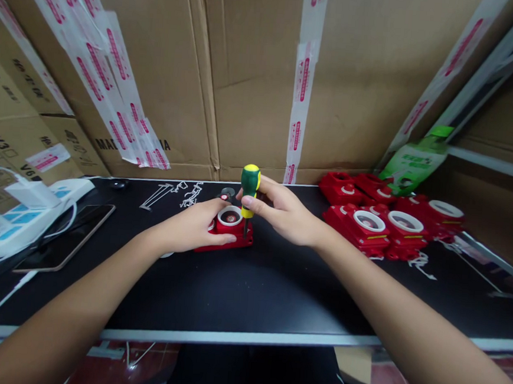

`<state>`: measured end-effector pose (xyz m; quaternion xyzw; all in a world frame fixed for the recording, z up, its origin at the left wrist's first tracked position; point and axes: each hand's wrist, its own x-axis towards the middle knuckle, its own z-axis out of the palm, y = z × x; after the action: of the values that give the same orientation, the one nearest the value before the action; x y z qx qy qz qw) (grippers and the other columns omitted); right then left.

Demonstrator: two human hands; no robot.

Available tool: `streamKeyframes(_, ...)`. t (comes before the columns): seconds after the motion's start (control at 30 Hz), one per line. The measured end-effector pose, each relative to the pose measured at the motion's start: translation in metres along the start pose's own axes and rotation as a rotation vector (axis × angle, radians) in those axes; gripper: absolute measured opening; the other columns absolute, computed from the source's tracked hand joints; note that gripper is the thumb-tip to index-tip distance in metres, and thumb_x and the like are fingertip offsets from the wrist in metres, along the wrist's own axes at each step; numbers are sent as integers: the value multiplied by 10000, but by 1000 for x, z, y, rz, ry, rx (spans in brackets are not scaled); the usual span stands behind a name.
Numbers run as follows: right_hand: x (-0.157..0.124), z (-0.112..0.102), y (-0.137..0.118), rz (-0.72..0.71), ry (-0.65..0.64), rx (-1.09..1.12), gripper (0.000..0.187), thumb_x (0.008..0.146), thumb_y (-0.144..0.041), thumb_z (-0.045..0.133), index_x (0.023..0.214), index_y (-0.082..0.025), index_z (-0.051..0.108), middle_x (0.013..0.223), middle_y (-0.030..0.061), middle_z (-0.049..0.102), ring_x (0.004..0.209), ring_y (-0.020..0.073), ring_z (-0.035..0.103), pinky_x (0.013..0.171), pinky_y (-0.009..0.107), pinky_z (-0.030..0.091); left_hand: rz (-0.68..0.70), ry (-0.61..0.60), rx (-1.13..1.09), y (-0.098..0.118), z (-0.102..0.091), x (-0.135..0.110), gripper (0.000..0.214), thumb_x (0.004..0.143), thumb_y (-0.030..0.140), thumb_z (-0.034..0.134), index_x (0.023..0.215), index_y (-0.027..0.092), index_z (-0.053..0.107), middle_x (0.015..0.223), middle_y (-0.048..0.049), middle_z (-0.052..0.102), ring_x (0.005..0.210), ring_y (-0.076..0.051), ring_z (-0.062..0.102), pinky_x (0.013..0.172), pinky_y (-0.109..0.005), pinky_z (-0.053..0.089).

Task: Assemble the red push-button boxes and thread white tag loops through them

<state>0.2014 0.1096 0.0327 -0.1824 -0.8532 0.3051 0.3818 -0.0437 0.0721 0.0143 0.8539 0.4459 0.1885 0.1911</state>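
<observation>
A screwdriver [250, 182] with a green and yellow handle stands upright in my right hand [282, 209], its handle between thumb and fingers. Its shaft points down at the right edge of a red housing [228, 245] with a white ring [230, 216] around a dark round centre. My left hand [196, 226] is closed around the left side of that housing, thumb along the front and fingers behind, holding it against the black table [248, 298]. The hand covers the housing's left part. Whether the screwdriver's tip sits in a screw is too small to tell.
Several similar red housings [369, 230] stand at the right, before a green and white bottle [416, 160]. White line-like pieces [189, 194] lie behind my left hand. At left are a phone [68, 239] and a white power strip [27, 218] with cables. A large cardboard box [255, 97] rises behind.
</observation>
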Motion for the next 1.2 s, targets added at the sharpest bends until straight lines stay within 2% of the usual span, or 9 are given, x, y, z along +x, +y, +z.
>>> streamKeyframes(0.17,0,1,-1,39,230,124,346,1050,-543,592,1037,-199,630,1025,56,591,862,178,583,729,303,512,-4,-4,4,-2,-1,0,534,899,542,745,1312,216,651,1359,-128,713,1199,-340,703,1044,-472,553)
streamKeyframes(0.23,0,2,0,46,267,163,363,1037,-565,608,1027,-202,622,1010,45,581,779,148,563,666,285,499,-3,-8,9,-2,-1,0,545,898,553,744,1318,220,645,1379,-129,703,1219,-341,695,1048,-470,550)
streamKeyframes(0.33,1,3,3,65,246,178,362,1036,-565,612,1008,-204,609,1011,41,588,753,134,558,662,283,498,-7,-20,15,-3,-2,0,521,901,544,744,1302,226,647,1359,-118,712,1200,-330,703,1032,-454,554)
streamKeyframes(0.53,-1,5,6,80,189,130,326,1065,-519,574,1059,-198,629,1060,68,605,875,181,577,716,306,505,-10,-14,15,-2,-2,0,509,897,524,755,1295,226,645,1283,-103,737,1120,-314,722,989,-444,561)
streamKeyframes(0.7,-1,4,4,87,170,43,327,1071,-509,557,1111,-198,648,1085,83,614,941,217,578,741,321,501,-28,-29,7,0,-2,1,521,902,516,753,1324,237,628,1353,-108,714,1183,-319,711,1025,-442,556)
streamKeyframes(0.97,-1,0,-2,40,110,35,314,1060,-488,592,1056,-180,655,1081,76,615,917,202,580,773,322,487,-48,-37,-3,-2,-2,0,570,896,531,762,1365,248,603,1378,-103,703,1207,-327,706,1017,-440,567)
streamKeyframes(1.2,0,-1,-4,-16,111,-80,335,1057,-467,599,1059,-140,672,1052,78,626,915,205,590,828,341,485,-61,-32,11,0,-2,0,563,895,541,759,1352,245,612,1348,-96,708,1178,-318,711,1017,-431,562)
